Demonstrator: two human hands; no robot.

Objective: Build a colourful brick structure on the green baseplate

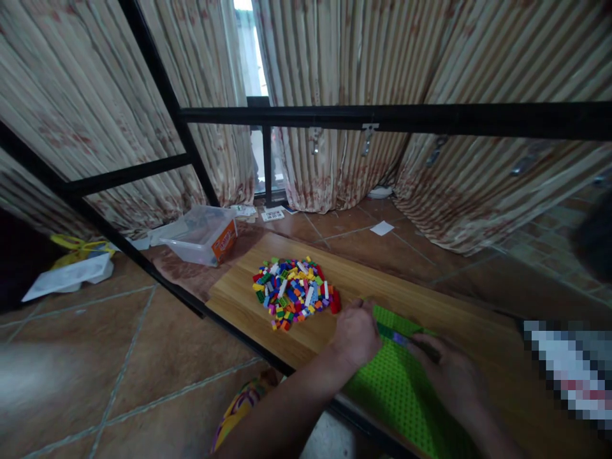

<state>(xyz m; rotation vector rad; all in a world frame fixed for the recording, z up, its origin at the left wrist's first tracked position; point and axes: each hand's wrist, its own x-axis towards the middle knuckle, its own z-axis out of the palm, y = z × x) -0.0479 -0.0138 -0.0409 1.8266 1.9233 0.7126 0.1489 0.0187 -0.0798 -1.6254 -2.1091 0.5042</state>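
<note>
A green studded baseplate (389,376) lies on the wooden board, with a short row of toy building bricks (393,336) in dark green, blue and purple across its far part. My left hand (356,333) is at the left end of this row, fingers curled closed; what they hold is hidden. At the row's right end, my right hand (452,370) has its thumb and fingers closed around the bricks, slightly blurred. Left of my left hand is a pile of loose, many-coloured toy bricks (296,290).
The wooden board (248,268) has a black metal frame bar (430,118) beyond it. A clear plastic box (198,236) with an orange label stands at the far left. Patterned curtains (335,70) hang behind. A white paper (382,227) lies on the tiled floor (191,357).
</note>
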